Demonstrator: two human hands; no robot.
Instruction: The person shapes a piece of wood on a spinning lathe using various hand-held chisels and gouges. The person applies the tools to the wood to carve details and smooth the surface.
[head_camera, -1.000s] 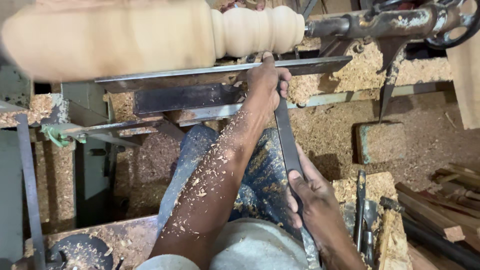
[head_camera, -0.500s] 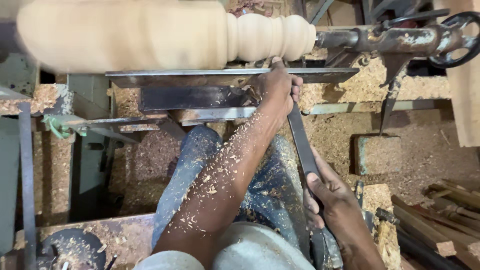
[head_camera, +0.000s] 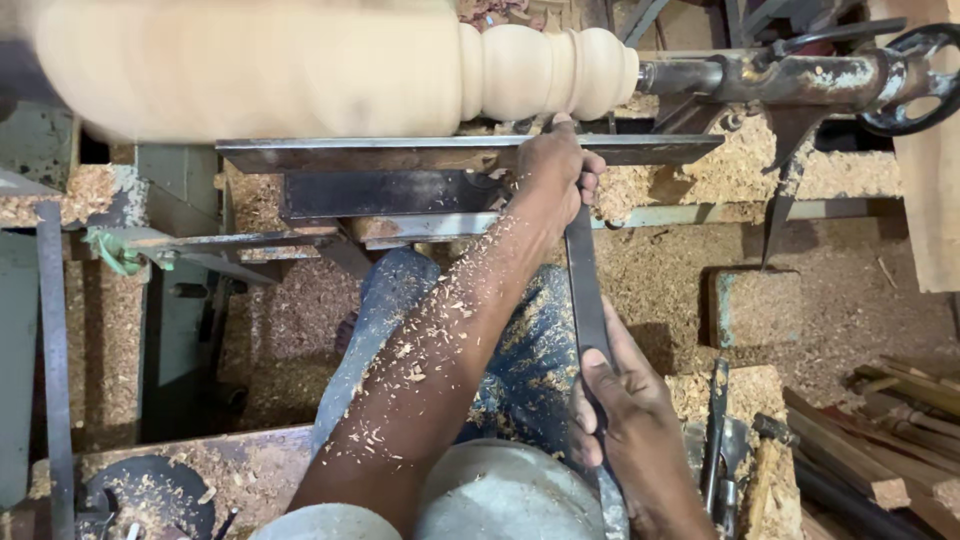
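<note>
The left hand (head_camera: 555, 165) presses a long flat metal chisel (head_camera: 585, 290) down on the steel tool rest (head_camera: 400, 152), fingers closed over the blade; the right hand (head_camera: 625, 415) is clamped around its lower end; the chisel tip meets the pale turned wood piece (head_camera: 330, 65); sawdust (head_camera: 660, 290) lies below.

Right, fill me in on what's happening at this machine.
A person is shaping a pale wooden spindle on a lathe. The left hand presses a long flat chisel onto the metal tool rest, near the beaded end of the wood. The right hand grips the chisel lower down. Shavings cover the forearm, jeans and floor.
</note>
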